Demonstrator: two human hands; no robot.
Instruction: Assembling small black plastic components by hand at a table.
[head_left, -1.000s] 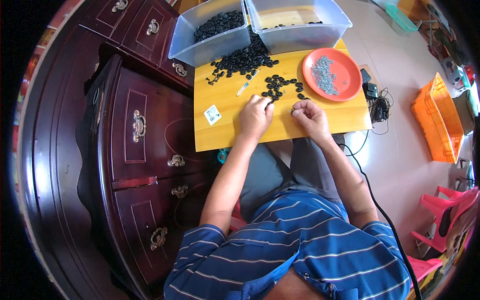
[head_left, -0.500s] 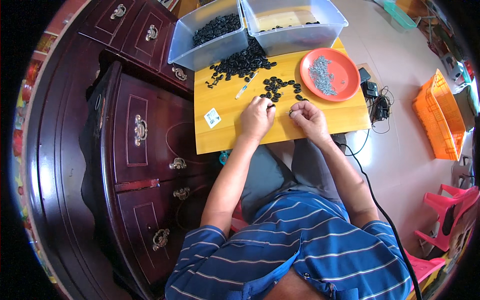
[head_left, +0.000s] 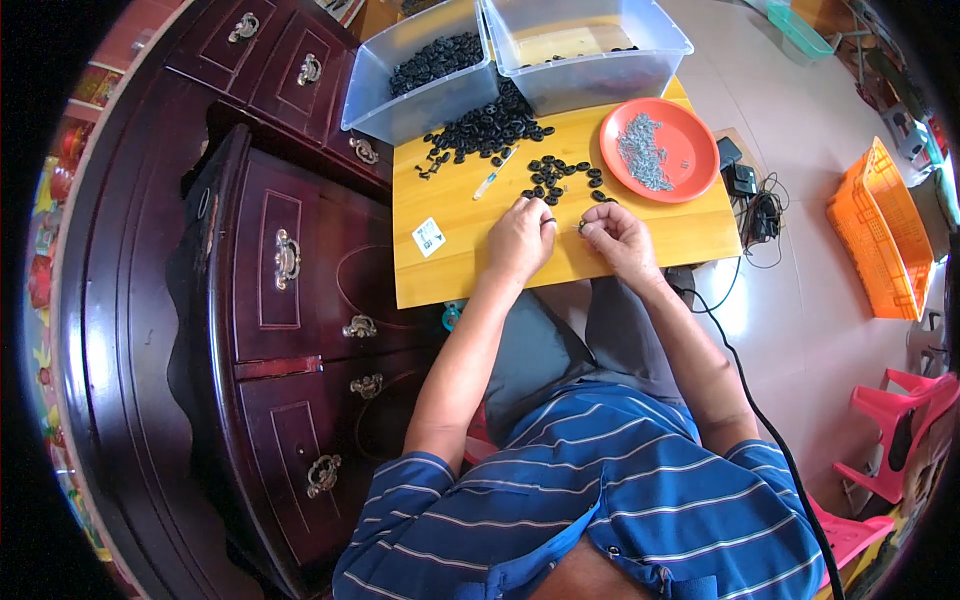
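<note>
My left hand [head_left: 520, 240] is closed over the yellow table, pinching a small black round plastic piece [head_left: 549, 221] that shows at its fingertips. To its right, my right hand [head_left: 622, 240] is closed too. A tiny dark and metallic bit [head_left: 582, 228] pokes out between its thumb and forefinger, too small to name. The two hands are apart. Just beyond them lies a loose group of black oval pieces [head_left: 547, 178]. A red plate [head_left: 697, 188] at the right carries a heap of small grey metal parts [head_left: 641, 150].
Two clear plastic bins, the left [head_left: 400, 125] and right [head_left: 600, 85], stand at the back beside a larger black pile [head_left: 485, 130]. A slim pen-like stick [head_left: 487, 183] and white card [head_left: 428, 237] lie left. A dark wooden cabinet [head_left: 290, 340] borders the left; cables [head_left: 765, 215] hang right.
My left hand has shifted slightly right and turned, so the black piece at its fingertips shows more. The right hand has stayed in place. The view has moved a little.
</note>
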